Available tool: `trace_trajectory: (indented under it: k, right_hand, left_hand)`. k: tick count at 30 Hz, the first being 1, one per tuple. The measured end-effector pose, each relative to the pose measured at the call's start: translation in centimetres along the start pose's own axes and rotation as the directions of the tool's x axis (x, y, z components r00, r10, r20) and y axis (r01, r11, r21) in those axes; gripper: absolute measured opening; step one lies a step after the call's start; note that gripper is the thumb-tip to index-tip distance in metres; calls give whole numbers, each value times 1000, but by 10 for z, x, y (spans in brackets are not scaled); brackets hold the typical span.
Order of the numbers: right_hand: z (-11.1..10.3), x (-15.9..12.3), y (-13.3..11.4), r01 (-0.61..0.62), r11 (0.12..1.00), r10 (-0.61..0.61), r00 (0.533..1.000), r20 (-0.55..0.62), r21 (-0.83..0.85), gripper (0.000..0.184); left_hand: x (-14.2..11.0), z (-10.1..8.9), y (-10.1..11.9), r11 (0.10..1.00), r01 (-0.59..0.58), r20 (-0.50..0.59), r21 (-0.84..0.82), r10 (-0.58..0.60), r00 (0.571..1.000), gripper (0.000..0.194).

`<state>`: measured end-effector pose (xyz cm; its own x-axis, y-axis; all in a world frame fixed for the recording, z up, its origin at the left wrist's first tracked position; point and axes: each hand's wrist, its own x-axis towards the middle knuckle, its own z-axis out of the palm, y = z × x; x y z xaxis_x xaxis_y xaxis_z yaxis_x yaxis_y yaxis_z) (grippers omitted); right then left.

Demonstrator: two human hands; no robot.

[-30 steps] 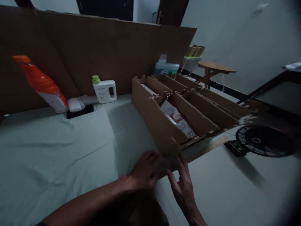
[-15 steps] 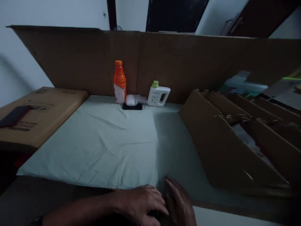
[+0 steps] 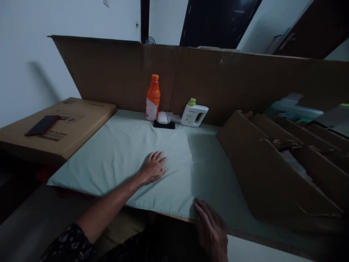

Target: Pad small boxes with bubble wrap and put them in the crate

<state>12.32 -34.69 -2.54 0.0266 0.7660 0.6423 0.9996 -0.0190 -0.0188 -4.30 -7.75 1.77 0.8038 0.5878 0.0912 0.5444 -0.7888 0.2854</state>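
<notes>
My left hand (image 3: 153,168) lies palm down on the pale green cloth (image 3: 117,145), fingers spread and nothing held. My right hand (image 3: 211,227) rests at the front edge of the cloth, its fingers stretched out and close together, holding nothing that I can see. Wrinkles run through the cloth around the left hand. At the cloth's far edge stand an orange bottle (image 3: 153,97) and a white jug with a green cap (image 3: 194,114). Between them a black flat object (image 3: 164,125) lies beneath a white bundle (image 3: 163,117).
A cardboard divider box (image 3: 245,156) stands on the right, with items in its compartments. On the left, a flat carton (image 3: 81,123) carries a dark red-edged pad (image 3: 43,125). A tall cardboard panel (image 3: 120,72) closes off the back.
My left hand has moved forward and left, from beside the right hand onto the middle of the cloth. The right hand stays near the front edge. The camera view has shifted.
</notes>
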Motion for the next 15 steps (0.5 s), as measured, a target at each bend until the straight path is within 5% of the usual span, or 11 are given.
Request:
trace_trajectory:
  k: [7, 15]
  right_hand:
    - [3, 0, 0, 24, 1000, -23, 998, -51, 15, 28]
    - [-6, -25, -14, 37, 998, -34, 999, -42, 59, 34]
  left_hand:
    - [-24, 0, 18, 995, 42, 17, 85, -43, 999, 61]
    - [-79, 6, 50, 996, 24, 43, 84, -27, 999, 63]
